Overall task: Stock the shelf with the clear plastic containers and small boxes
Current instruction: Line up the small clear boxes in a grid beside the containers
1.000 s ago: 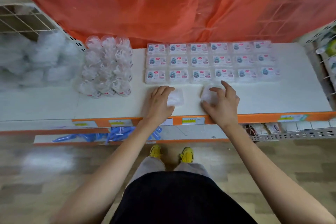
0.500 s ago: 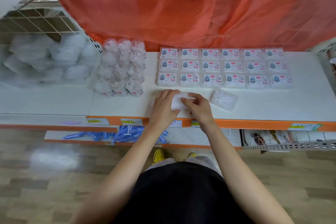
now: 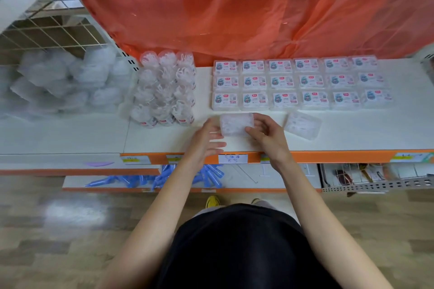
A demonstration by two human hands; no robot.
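Two hands low over the front strip of the white shelf (image 3: 352, 134), close together around one small clear box (image 3: 236, 124). On the right hand (image 3: 267, 135), fingers curled, pinching the box's end at 3 o'clock. On the left hand (image 3: 206, 138), blurred, fingers stretched out nearly straight by the box's edge at 8 o'clock; touching or just beside, cannot tell. Plain side of the box up; lifted or resting on the shelf, cannot tell.

At 3 o'clock of the right hand, apart from it, a second loose clear box (image 3: 303, 124), flat on the shelf and turned askew. At 12 o'clock of both hands, a grid of labelled small boxes (image 3: 301, 83): three rows of six, labels up, packed edge to edge. At 9 o'clock of that grid, a cluster of clear round containers (image 3: 164, 89) in close columns, near the left hand but apart from it. Further out at 9 o'clock, bagged clear ware (image 3: 58, 82), blurred, below a wire grid (image 3: 51, 33).

Orange plastic sheet (image 3: 234, 12) hanging at 12 o'clock behind the stock. White price tag (image 3: 232, 158) on the orange shelf lip at 6 o'clock of the held box. Blue items (image 3: 187, 177) on the lower shelf at 6 o'clock of the left hand
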